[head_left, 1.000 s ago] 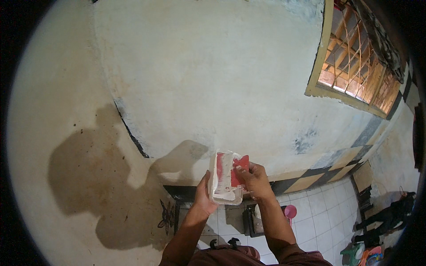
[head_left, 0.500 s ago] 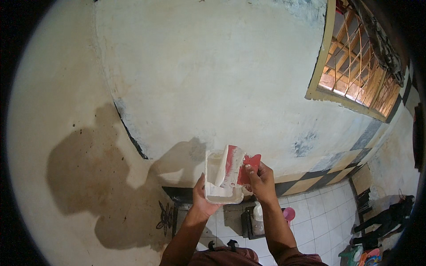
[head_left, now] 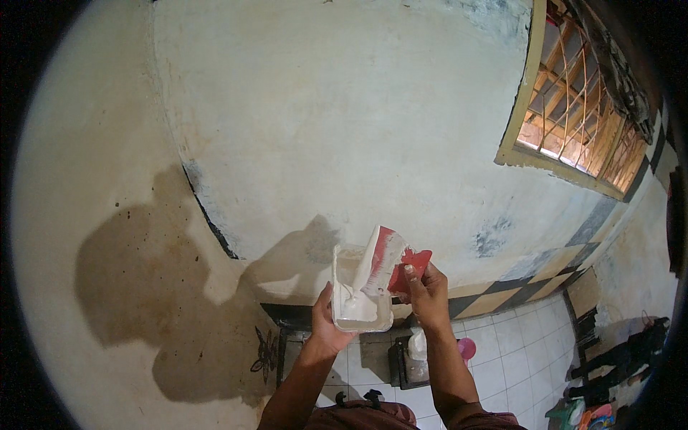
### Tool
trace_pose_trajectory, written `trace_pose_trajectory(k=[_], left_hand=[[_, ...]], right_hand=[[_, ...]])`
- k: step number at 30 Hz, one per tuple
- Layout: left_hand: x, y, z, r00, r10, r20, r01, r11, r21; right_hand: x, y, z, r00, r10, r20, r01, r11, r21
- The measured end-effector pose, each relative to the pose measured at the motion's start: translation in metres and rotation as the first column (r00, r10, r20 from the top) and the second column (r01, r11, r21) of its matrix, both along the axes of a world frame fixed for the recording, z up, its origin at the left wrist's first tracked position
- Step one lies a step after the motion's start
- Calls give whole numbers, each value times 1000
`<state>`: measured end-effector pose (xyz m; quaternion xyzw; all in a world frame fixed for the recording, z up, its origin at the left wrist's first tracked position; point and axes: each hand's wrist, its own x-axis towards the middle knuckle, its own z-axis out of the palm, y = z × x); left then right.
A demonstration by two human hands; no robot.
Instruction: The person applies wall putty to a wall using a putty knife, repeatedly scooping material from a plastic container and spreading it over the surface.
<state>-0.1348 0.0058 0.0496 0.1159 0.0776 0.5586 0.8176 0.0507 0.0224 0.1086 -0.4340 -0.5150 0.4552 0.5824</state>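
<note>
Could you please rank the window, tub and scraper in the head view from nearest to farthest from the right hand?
1. Scraper: held in the right hand.
2. Tub: to its left, in the left hand.
3. Window: upper right.

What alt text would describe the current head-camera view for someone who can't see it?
A person's left hand holds a pale rectangular tub of white paste while the right hand grips a flat red paste-smeared spreader over it, before a patchy pale wall.

Left grip point(head_left: 329, 324) cupped, right grip point(head_left: 430, 296) pinched
</note>
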Motion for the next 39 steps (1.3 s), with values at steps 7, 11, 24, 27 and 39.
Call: trace_pose_trajectory(k=[7, 11, 24, 27, 39], left_hand=[[-1, 1, -10, 1000, 13, -17, -13, 1000, -8], [0, 1, -5, 999, 17, -49, -17, 1000, 8], [-5, -1, -4, 994, 46, -95, -46, 999, -3], [-7, -4, -2, 994, 57, -94, -59, 998, -15], [-28, 4, -9, 1000, 23, -15, -24, 999, -23]], right_hand=[[5, 2, 5, 985, -11, -171, 12, 1000, 3], [6, 3, 4, 987, 11, -159, -11, 1000, 4], [7, 6, 11, 994, 3, -112, -15, 994, -107], [0, 6, 13, 935, -13, -354, -65, 976, -208], [-15, -3, 7, 887, 87, -453, -276, 887, -370]])
